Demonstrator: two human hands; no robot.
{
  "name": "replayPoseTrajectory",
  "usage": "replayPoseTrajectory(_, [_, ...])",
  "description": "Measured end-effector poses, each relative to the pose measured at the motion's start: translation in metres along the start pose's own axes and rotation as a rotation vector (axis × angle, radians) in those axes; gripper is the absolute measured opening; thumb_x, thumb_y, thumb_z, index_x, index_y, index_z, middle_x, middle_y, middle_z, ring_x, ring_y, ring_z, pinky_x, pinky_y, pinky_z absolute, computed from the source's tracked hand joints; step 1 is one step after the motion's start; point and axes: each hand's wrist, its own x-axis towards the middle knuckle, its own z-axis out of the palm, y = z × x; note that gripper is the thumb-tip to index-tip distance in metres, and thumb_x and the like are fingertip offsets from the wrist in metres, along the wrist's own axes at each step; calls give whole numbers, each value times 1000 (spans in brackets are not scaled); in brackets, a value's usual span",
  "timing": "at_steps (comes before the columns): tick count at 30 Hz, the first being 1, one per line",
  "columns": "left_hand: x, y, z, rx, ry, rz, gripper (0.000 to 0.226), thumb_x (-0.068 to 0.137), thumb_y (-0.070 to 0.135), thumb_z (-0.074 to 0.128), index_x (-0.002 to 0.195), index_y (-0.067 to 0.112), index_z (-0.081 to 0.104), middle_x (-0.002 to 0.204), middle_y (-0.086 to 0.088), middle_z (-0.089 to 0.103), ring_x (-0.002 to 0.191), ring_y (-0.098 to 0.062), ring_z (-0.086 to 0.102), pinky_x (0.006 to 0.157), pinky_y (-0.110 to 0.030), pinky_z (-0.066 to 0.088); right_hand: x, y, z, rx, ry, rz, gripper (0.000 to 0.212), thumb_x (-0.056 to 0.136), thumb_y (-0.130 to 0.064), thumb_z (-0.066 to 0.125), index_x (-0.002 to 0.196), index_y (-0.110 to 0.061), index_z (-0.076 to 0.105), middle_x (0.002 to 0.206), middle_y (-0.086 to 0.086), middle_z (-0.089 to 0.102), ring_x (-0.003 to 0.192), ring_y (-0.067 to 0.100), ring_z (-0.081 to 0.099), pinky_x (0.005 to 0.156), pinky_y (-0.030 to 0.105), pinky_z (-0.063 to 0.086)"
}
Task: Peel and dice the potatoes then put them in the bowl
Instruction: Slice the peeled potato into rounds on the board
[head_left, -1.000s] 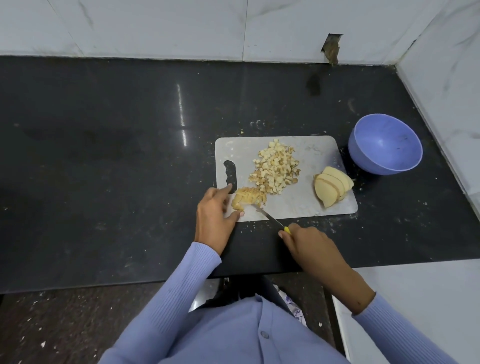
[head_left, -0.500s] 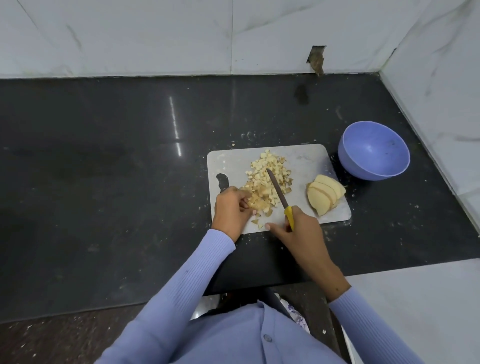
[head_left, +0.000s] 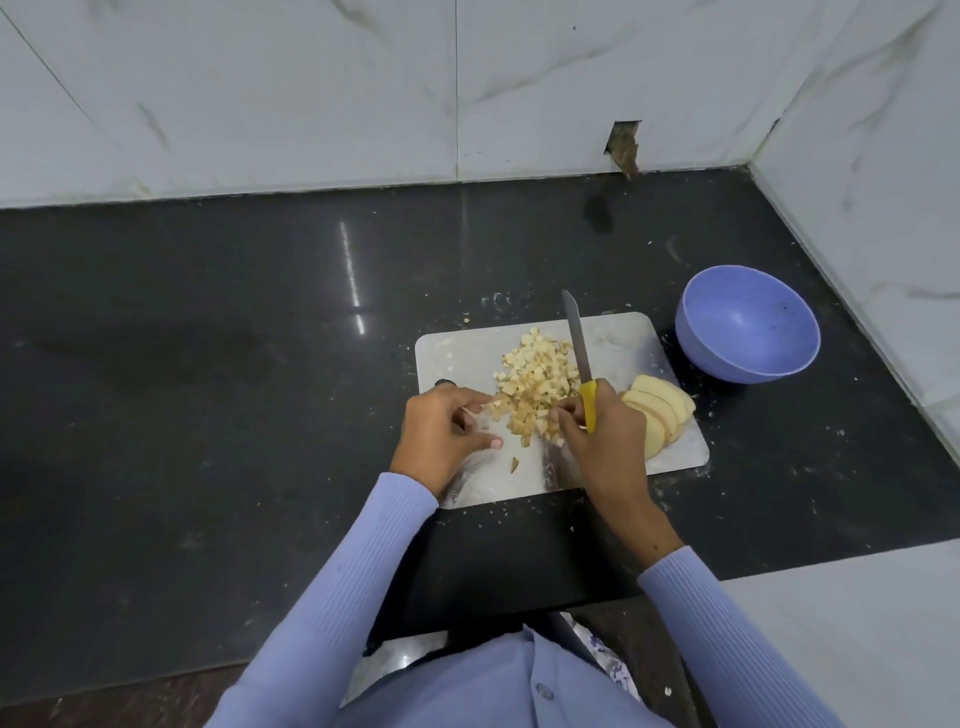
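cutting has stopped since a second ago; the strip then held under the blade is now cut up and gathered into the diced pile (head_left: 535, 384) at the middle of the cutting board (head_left: 670, 338); the right hand (head_left: 597, 441) grips the knife (head_left: 581, 358) by its yellow handle, blade raised and pointing to the worktop's (head_left: 208, 364) far edge; the left hand (head_left: 444, 431) rests at the pile's left side, fingers loosely curled, holding nothing plainly seen; potato slices (head_left: 660, 410) remain undiced at the board's right edge; the bowl (head_left: 748, 332) stands empty near the right far corner; judgement: one batch finished, slices and transfer outstanding.
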Motion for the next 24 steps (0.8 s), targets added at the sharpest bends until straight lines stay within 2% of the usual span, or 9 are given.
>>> replayPoseTrajectory(4, [-3,-1,0,99,-87,-34,62,54,8,91,112,9,68,90,-8,61,78,-21,62,75,-29,56,-8,-1,-10,75,-65,30,34,78,-16,77,71,-19,44,71,-4,64,62,5,56,52,10,41])
replayPoseTrajectory(8, [-1,2,9,86,-25,-77,45,63,-4,83,105,5,70,84,-6,63,76,-21,65,76,-30,56,-29,-1,-1,83,-255,44,42,66,-29,86,77,-13,49,67,-3,64,59,8,61,54,22,49])
replayPoseTrajectory(10, [1,4,15,66,21,-105,35,67,-7,80,100,5,72,82,-5,64,75,-19,65,75,-28,57,-32,-1,11,30,-280,29,42,67,-27,85,77,-15,46,69,-4,63,61,7,60,56,24,49])
replayPoseTrajectory(14, [7,6,22,-11,57,-108,25,72,-8,76,93,4,73,81,-1,65,76,-15,66,75,-23,56,-15,-1,21,-81,-110,-11,29,80,-19,73,82,-13,45,74,-2,61,67,14,56,56,23,40])
replayPoseTrajectory(19, [12,11,16,-116,52,-65,21,73,-5,76,90,8,74,85,-2,69,79,-11,67,76,-18,55,10,-2,8,-75,55,-57,20,83,-13,70,82,-8,51,74,1,63,65,15,56,56,26,42])
replayPoseTrajectory(22, [15,20,11,-117,40,23,19,74,0,77,90,10,74,89,1,69,79,-7,65,73,-16,53,20,-1,-4,-45,48,-22,17,83,-13,70,82,-6,55,75,1,65,67,15,58,60,28,46])
replayPoseTrajectory(24, [16,26,9,-59,48,98,19,74,8,79,91,15,75,90,6,68,78,-3,62,70,-17,52,24,1,-12,-132,-12,-26,15,87,-17,65,83,-8,54,75,2,64,68,17,58,60,31,48])
